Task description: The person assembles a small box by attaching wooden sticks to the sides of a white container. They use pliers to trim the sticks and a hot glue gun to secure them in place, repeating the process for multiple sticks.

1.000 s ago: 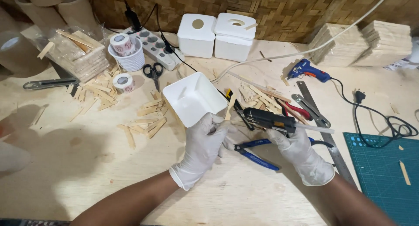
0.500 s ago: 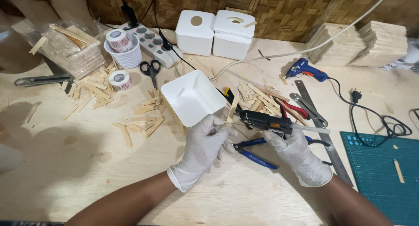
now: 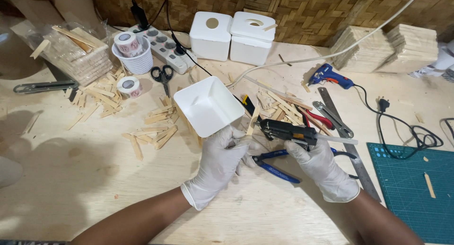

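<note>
Our left hand (image 3: 221, 157), gloved in white, is closed around a thin wooden stick (image 3: 251, 122) and the edge of a white square dish (image 3: 208, 105), which tilts up off the table with its hollow facing us. Our right hand (image 3: 316, 162), also gloved, grips a black glue gun (image 3: 286, 129) lying nearly level, its nozzle meeting the stick just beside the dish's near corner; a clear glue rod sticks out of the gun's back end toward the right. Under both hands, on the wooden table (image 3: 85, 188), lie blue-handled pliers (image 3: 274, 165). Just beyond the gun sit red-handled pliers (image 3: 318, 119), a metal ruler (image 3: 347, 145) and a loose heap of wooden sticks (image 3: 276, 105). More sticks (image 3: 151, 131) are scattered left of the dish, near black scissors (image 3: 162, 75) and a roll of tape (image 3: 128, 86). Farther back stand a white ribbed cup (image 3: 135, 60) holding another roll, a power strip (image 3: 163, 45), two white boxes (image 3: 232, 36) and a blue glue gun (image 3: 328, 75). A green cutting mat (image 3: 411, 188) lies at the right edge.
</note>
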